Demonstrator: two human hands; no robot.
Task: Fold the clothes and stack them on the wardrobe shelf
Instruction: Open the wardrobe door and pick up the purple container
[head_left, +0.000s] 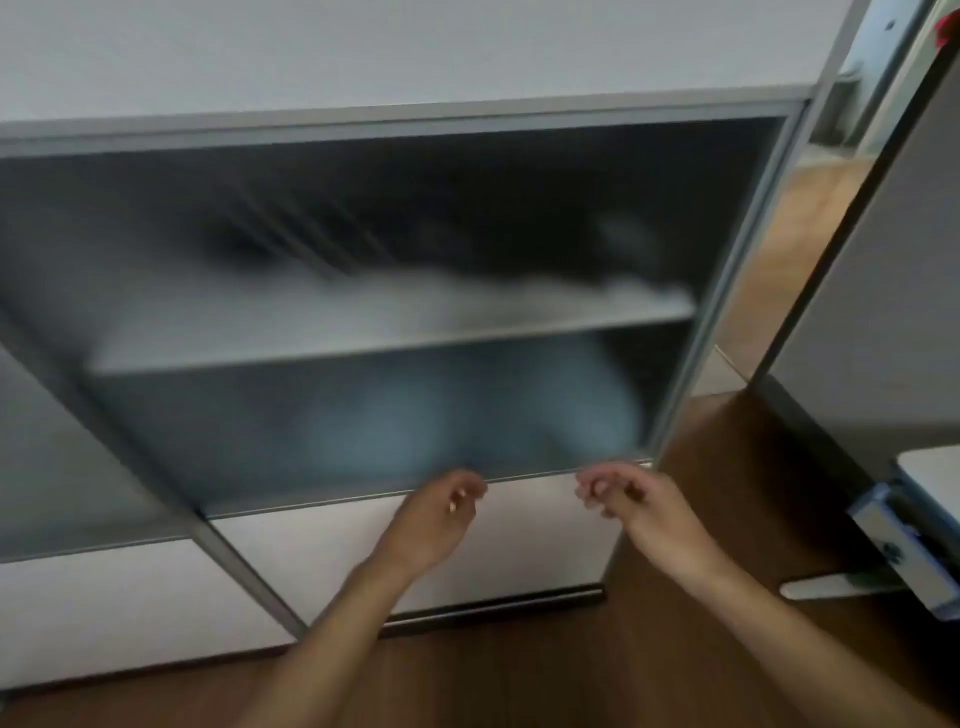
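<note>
Low in the centre of the frame, the left hand (441, 512) and the right hand (631, 499) have loosely curled fingers and hold nothing. Behind the frosted wardrobe door (156, 249), blurred white clothes (467, 293) lie on the shelf (363, 344) and blue clothes (415, 423) lie under it.

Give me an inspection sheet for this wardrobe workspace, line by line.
Surface: grey wardrobe shelf behind a frosted glass sliding door; blurred.
Job's things: white and dark clothes on that shelf; blue clothes below it; folds unreadable.
Clutter: white and blue object at right, unidentifiable.
Grippers: left hand and right hand, fingers curled, at the door's lower rail; hold unclear.
Cables: nothing seen.
Surroundings: brown wooden floor; grey panel at right.
</note>
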